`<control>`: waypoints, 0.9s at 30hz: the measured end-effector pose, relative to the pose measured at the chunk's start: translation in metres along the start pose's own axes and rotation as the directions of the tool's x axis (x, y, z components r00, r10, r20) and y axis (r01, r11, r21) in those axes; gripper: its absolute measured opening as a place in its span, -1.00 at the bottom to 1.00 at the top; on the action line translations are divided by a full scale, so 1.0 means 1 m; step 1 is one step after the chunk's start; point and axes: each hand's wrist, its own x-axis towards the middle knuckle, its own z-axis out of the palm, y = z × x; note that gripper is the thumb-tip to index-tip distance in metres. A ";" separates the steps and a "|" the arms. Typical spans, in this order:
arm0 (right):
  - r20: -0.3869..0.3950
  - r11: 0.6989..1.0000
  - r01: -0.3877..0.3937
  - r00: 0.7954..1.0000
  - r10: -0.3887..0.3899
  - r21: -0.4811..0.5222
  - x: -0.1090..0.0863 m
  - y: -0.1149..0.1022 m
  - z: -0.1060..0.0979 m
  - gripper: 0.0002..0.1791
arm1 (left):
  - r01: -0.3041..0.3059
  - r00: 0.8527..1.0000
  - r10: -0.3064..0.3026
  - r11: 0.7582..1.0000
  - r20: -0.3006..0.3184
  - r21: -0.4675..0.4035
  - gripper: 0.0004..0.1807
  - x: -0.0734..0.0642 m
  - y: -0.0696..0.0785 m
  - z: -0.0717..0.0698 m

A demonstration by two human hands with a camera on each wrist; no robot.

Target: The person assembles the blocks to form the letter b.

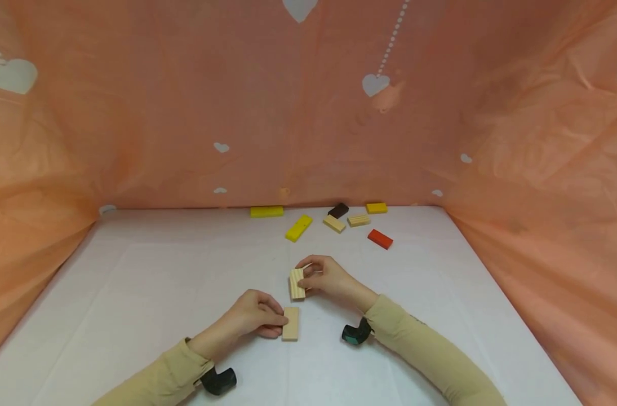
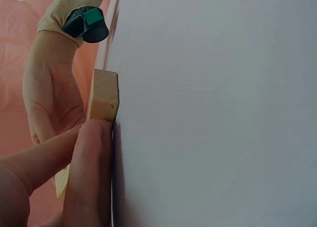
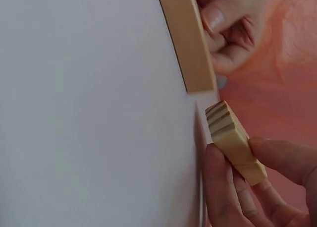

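On the white table lies a plain wooden block (image 1: 291, 328), long side pointing away from me. My left hand (image 1: 252, 316) grips its left side, the thumb on its top edge; in the left wrist view the fingers hide part of the block (image 2: 104, 90). Just beyond it, my right hand (image 1: 325, 277) pinches a wooden block with striped grain (image 1: 296, 283) between thumb and fingers. In the right wrist view this striped block (image 3: 230, 138) is tilted and slightly above the table. A step shows along it; whether it is one piece or two I cannot tell.
Toward the back lie two yellow-green blocks (image 1: 299, 228), a dark brown block (image 1: 338, 210), two wooden blocks (image 1: 334, 224), an orange-yellow block (image 1: 376, 208) and a red block (image 1: 380, 239). A pink curtain (image 1: 257, 113) with hearts encloses the table (image 1: 161, 270).
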 end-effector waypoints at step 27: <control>-0.013 0.955 0.065 0.997 -0.071 -0.289 -0.002 0.004 0.013 -0.65 | 0.000 1.000 0.000 1.000 -0.002 -0.007 -0.78 -0.001 0.001 -0.001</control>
